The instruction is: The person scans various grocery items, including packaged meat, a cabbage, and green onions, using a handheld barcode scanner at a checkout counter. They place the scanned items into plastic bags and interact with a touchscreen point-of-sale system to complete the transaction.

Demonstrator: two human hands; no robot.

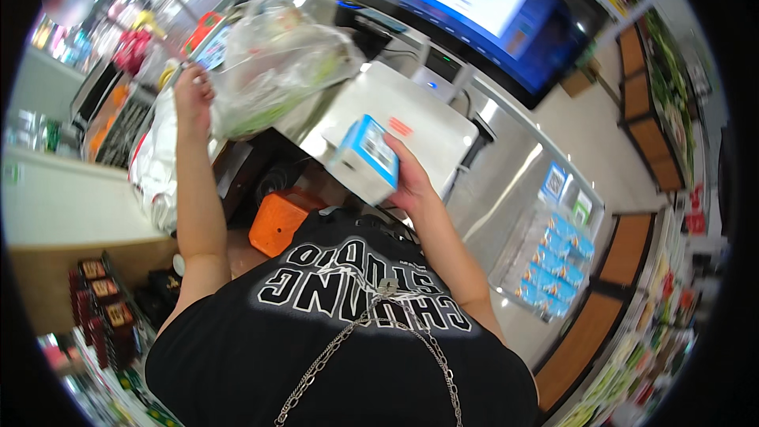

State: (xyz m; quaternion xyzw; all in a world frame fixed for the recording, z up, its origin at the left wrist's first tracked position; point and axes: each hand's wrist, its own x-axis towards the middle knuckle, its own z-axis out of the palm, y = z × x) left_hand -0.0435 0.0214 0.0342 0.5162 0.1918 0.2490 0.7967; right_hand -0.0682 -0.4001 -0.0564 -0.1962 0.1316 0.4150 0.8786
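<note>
A white and blue box with a printed code on its label is gripped in my right hand, over the near edge of a steel weighing plate. My left hand is raised at the upper left with its fingers curled, next to a bulging clear plastic bag with green produce in it. Whether those fingers hold the bag's edge or something else cannot be told. White plastic bags hang below my left forearm.
A large screen stands behind the weighing plate. Blue packs and code cards lie on the steel counter at right. An orange plastic container is below the counter's edge. Vegetable shelves stand farther right.
</note>
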